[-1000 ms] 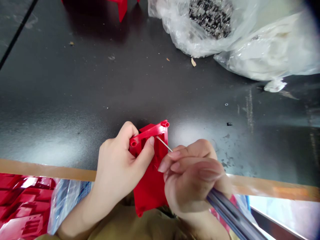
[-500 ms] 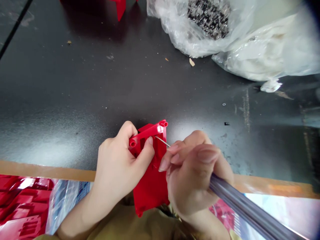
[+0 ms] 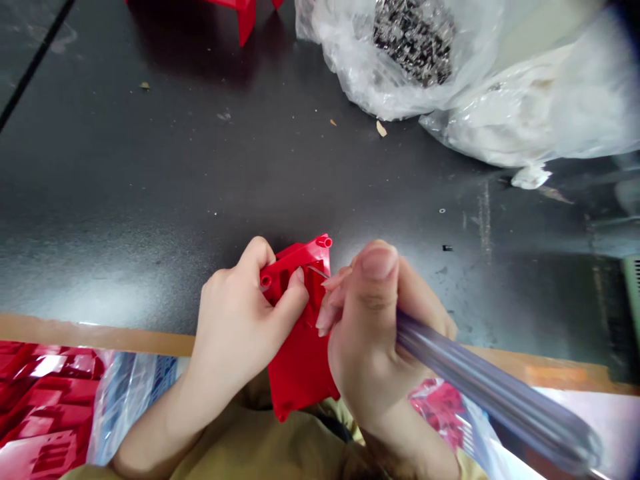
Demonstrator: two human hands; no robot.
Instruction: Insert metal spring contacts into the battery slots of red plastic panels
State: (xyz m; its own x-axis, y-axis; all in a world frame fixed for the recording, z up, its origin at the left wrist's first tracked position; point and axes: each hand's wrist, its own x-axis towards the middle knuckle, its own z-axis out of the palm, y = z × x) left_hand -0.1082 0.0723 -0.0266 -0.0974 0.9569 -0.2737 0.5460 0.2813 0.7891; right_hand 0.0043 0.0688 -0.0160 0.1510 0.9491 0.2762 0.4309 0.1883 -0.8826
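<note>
My left hand is closed on the upper end of a red plastic housing, thumb pressed into a recess near its top edge. Two hollow round posts stick out at the housing's upper corners. My right hand wraps around what looks like a screwdriver with a translucent purplish handle, slanting down to the right. A thin metal rod runs from my right fingertips into the recess beside my left thumb. Whether rod and handle join is hidden inside the hand.
Beyond my hands, an open plastic bag holds small dark and clear pieces, with a whitish bag beside it. Tiny parts lie on the black table. Red parts are piled below the table edge; another red piece stands far left.
The right hand has turned, its thumb now pointing more upward, and the tool handle has swung so its far end shows. The left hand keeps the same hold on the housing.
</note>
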